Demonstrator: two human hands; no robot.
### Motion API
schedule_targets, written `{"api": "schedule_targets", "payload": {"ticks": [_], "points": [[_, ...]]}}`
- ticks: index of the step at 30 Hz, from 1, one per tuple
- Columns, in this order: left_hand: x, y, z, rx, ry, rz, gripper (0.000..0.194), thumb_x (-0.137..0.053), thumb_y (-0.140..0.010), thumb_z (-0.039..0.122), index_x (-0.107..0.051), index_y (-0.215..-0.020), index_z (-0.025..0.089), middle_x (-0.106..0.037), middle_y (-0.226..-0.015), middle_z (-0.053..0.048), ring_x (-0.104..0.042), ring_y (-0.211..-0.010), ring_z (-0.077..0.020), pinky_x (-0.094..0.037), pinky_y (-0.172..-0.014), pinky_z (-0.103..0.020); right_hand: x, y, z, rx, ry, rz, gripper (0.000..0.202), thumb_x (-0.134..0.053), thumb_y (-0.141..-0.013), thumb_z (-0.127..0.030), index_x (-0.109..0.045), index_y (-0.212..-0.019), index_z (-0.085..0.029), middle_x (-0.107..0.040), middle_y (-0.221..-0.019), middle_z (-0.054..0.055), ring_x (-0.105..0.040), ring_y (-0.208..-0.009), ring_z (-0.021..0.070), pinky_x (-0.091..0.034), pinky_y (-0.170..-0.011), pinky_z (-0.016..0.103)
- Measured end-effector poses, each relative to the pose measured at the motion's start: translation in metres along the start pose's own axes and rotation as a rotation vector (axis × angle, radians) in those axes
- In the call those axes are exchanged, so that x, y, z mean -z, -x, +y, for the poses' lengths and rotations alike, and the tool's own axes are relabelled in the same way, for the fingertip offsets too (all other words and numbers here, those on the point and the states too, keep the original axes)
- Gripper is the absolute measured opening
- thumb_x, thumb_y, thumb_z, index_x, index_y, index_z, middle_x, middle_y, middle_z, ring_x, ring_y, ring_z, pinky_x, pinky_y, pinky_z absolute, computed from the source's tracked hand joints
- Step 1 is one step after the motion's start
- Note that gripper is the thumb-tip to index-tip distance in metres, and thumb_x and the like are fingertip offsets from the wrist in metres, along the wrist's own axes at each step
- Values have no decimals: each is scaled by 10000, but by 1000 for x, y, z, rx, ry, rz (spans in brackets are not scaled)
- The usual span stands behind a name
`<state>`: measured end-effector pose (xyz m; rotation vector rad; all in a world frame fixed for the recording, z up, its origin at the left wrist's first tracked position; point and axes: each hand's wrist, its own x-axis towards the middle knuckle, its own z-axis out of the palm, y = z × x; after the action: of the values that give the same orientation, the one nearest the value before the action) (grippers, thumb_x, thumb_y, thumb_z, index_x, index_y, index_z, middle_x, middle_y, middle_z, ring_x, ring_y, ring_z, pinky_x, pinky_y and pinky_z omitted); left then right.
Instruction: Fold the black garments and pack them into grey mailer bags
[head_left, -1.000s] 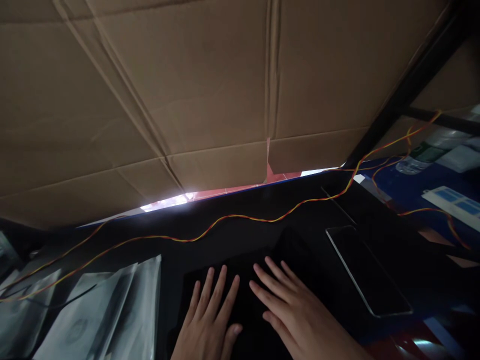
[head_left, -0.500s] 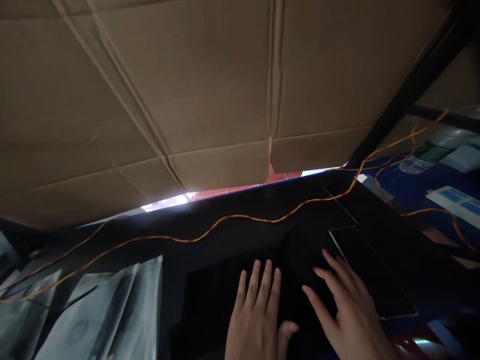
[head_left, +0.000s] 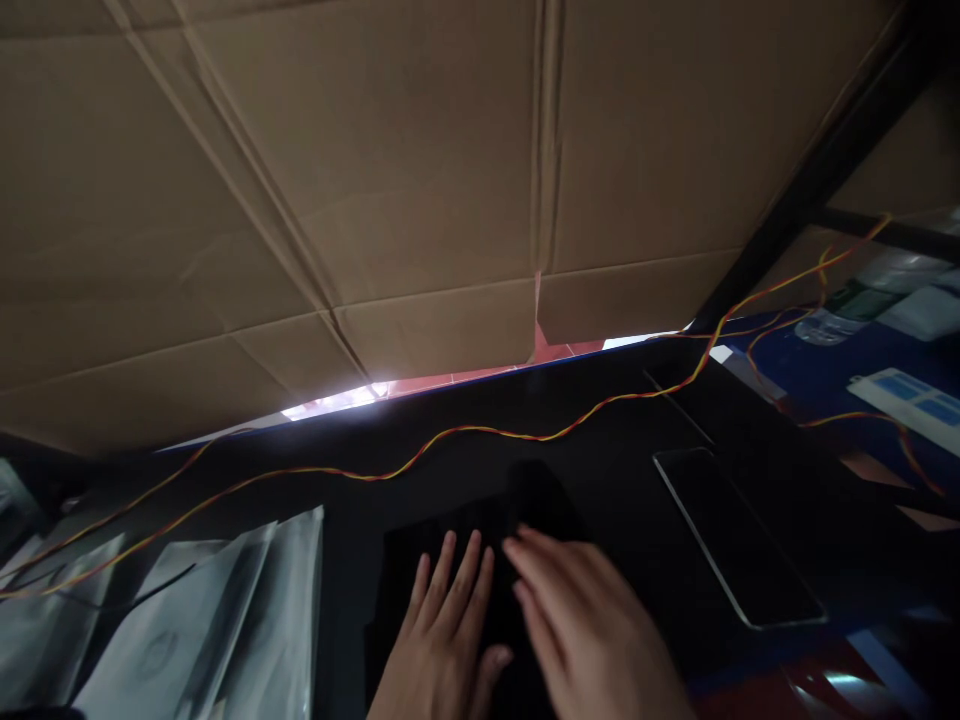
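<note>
Black tabletop (head_left: 442,475), bearing: one phone (head_left: 739,540), flat; one black cloth-like piece (head_left: 541,488), left of phone, outline indistinct; clear plastic sleeves (head_left: 289,590), well left of phone; one twisted red-and-yellow cable (head_left: 540,438), beyond phone.

Brn cardboard panel (head_left: 435,170) behind blk tabletop (head_left: 615,450), w/ bright lt (head_left: 337,402) thru gap btwn.

phone (head_left: 739,540): one.
left hand (head_left: 442,635), one; right hand (head_left: 600,625), one: two in all, left of the phone.
black piece (head_left: 546,492): one, left of the phone.
clear bags (head_left: 281,600): at least two, far left of the phone, overlap hiding the full count.
bottle (head_left: 832,315): one, beyond the phone to the right.
blue-and-white card (head_left: 911,400): one, right of the phone.
copper-toned scraps (head_left: 876,469): two, right of the phone.
large cardboard panel (head_left: 435,180): one, beyond the phone.
</note>
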<state>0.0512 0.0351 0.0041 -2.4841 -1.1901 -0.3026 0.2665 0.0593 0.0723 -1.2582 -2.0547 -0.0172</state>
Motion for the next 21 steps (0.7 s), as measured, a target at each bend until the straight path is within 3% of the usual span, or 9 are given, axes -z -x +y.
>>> {"api": "schedule_targets", "payload": {"ticks": [1, 4, 7, 10, 12, 15, 18, 21], "points": [[1, 0, -1, -12, 14, 1, 666, -415, -1132, 461, -398, -1665, 60, -487, -1683, -151, -575, -1493, -335, -648, -1050, -466, -8, 2, -9, 25, -10, -24, 344, -454, -1131, -195, -764, -1279, -212, -797, -1255, 17, -793, -975, 195, -662, -798, 302], [11, 2, -9, -1, 39, 43, 655, -414, -1127, 322, -274, -1707, 52, -573, -1611, -136, -630, -1438, -295, -658, -1044, -452, -16, 11, -22, 67, -57, 66, 311, -524, -1106, -202, -801, -1230, -272, -799, -1254, -21, -793, -1017, 180, -666, -853, 279], [22, 11, -26, 87, 57, 71, 662, -427, -1117, 291, -248, -1719, 83, -647, -1537, -102, -669, -1391, -266, -659, -1042, -458, 6, 20, -5, 64, -61, 104, 398, -547, -1048, -93, -763, -1324, -281, -761, -1357, -15, -737, -1242, 198, -635, -1028, 316], [21, 21, -37, 85, -5, 65, 665, -396, -1126, 368, -274, -1712, 78, -646, -1533, -97, -701, -1336, -299, -689, -949, -474, 22, 25, 20, 58, 30, 10, 459, -538, -1061, -129, -648, -1501, -201, -633, -1559, 35, -582, -1484, 242, -608, -1115, 357], [16, 25, -37, 41, -51, 26, 688, -377, -1130, 412, -267, -1715, 68, -615, -1563, -96, -693, -1341, -317, -694, -924, -466, 14, 29, 29, 107, 102, -107, 486, -520, -1077, -192, -592, -1555, -137, -534, -1655, 58, -535, -1528, 277, -626, -1094, 380], [8, 30, -33, 28, -73, -15, 693, -397, -1115, 378, -257, -1722, 73, -576, -1600, -88, -657, -1383, -330, -686, -952, -457, -14, 37, 27, 198, 209, -222, 527, -528, -1043, -219, -591, -1549, -86, -468, -1696, 100, -567, -1491, 340, -659, -1036, 442], [3, 35, -29, 42, -55, -8, 701, -425, -1100, 349, -253, -1729, 92, -562, -1616, -87, -639, -1407, -331, -678, -976, -462, -30, 41, 20, 216, 267, -224, 522, -540, -1028, -221, -611, -1528, -85, -475, -1691, 125, -569, -1480, 369, -652, -1029, 483], [4, 40, -29, 72, -14, -5, 700, -459, -1096, 351, -270, -1733, 131, -549, -1635, -78, -578, -1475, -313, -652, -1043, -440, -19, 39, 23, 188, 222, -169, 484, -490, -1088, -249, -581, -1547, -124, -526, -1660, 103, -544, -1495, 346, -629, -1033, 481]]}}
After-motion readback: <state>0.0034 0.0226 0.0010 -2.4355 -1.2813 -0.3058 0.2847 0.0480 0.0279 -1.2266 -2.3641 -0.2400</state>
